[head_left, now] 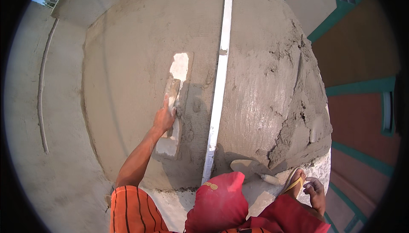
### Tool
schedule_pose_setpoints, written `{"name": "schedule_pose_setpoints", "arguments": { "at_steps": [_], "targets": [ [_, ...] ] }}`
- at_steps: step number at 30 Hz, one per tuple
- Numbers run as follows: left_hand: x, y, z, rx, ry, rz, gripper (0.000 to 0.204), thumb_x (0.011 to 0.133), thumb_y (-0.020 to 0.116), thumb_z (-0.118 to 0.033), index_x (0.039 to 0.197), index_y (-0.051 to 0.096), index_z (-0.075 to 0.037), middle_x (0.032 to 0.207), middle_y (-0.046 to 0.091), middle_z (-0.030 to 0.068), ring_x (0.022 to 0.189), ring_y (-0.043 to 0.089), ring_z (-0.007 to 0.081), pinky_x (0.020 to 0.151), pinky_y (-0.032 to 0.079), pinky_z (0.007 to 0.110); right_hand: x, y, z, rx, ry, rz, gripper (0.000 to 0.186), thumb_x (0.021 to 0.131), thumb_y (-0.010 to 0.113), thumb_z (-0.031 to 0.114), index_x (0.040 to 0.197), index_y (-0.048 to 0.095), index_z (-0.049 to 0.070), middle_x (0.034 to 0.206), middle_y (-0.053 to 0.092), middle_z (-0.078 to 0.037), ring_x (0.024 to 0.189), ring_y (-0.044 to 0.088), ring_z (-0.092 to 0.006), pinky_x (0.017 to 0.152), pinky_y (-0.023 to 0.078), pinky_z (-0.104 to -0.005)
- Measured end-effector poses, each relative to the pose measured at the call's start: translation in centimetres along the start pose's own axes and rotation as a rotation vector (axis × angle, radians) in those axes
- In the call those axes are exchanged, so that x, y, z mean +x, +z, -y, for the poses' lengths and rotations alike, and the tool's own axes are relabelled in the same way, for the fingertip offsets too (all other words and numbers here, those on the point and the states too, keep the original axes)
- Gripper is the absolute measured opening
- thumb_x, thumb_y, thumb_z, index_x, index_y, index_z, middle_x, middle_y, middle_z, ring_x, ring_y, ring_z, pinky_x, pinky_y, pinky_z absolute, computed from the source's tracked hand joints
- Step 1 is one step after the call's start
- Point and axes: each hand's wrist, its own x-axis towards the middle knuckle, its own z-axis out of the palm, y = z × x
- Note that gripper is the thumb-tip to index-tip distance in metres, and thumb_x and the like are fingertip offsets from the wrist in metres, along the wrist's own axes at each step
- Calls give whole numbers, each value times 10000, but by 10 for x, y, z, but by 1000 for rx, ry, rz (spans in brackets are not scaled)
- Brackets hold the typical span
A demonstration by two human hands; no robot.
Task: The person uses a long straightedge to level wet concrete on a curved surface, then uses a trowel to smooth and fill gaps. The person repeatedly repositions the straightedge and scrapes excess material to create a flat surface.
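My left hand (164, 119) grips the wooden handle of a long plastering float (171, 146). The float's pale, mortar-smeared board lies flat on a surface of wet grey mortar (136, 41). To its right, a long white straightedge (218, 84) rests on the mortar, running from near to far, with a dab of mortar on it. My right hand (316, 194) hangs by my sandalled foot (295, 182), fingers loosely bent and apart, with nothing visible in them. A trowel (247, 167) lies near the foot, its pale handle pointing toward it.
Rough, lumpy mortar (294, 118) lines the right edge, beyond which lie walls with green bands (362, 89). A plain wall (64, 105) with a thin pipe (41, 88) stands at left. Red cloth (219, 201) over my bent legs hides part of the near edge.
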Motion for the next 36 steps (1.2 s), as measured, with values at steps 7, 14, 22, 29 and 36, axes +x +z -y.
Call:
{"name": "schedule_pose_setpoints", "arguments": {
  "at_steps": [7,14,22,29,36],
  "targets": [
    [191,-60,-44,137,-13,-271,650,956,531,-295,1490,261,-42,1081,652,290,1012,629,441,875,500,495,8,10,9,-106,9,17,347,864,606,183,1149,581,-13,866,634,-94,770,575,-159,722,477,-289],
    [145,-48,-66,150,61,-53,683,964,525,-285,1519,208,-45,1078,653,293,1022,633,428,911,493,480,-9,11,6,-70,-28,-43,370,881,613,220,1171,572,-6,873,632,-73,758,580,-136,712,473,-266],
    [112,-34,-52,150,-19,-56,706,954,533,-335,1532,188,-119,1111,656,259,1031,633,421,908,487,506,-17,3,-15,42,15,-119,357,863,629,190,1152,585,-15,872,618,-74,764,569,-153,722,474,-280],
    [183,-71,15,144,-93,-288,625,948,534,-318,1471,312,-57,1263,586,263,1163,571,405,984,454,457,-10,6,-8,-65,-31,-3,358,884,671,251,1141,586,17,866,608,-41,748,553,-111,702,459,-253],
    [-27,-14,116,48,-167,-191,693,945,551,-305,1514,216,-94,1168,604,329,1079,590,477,964,456,496,-13,2,-16,-150,-26,24,460,847,685,358,1146,606,16,875,596,-72,791,531,-159,765,436,-299]
  ]
}}
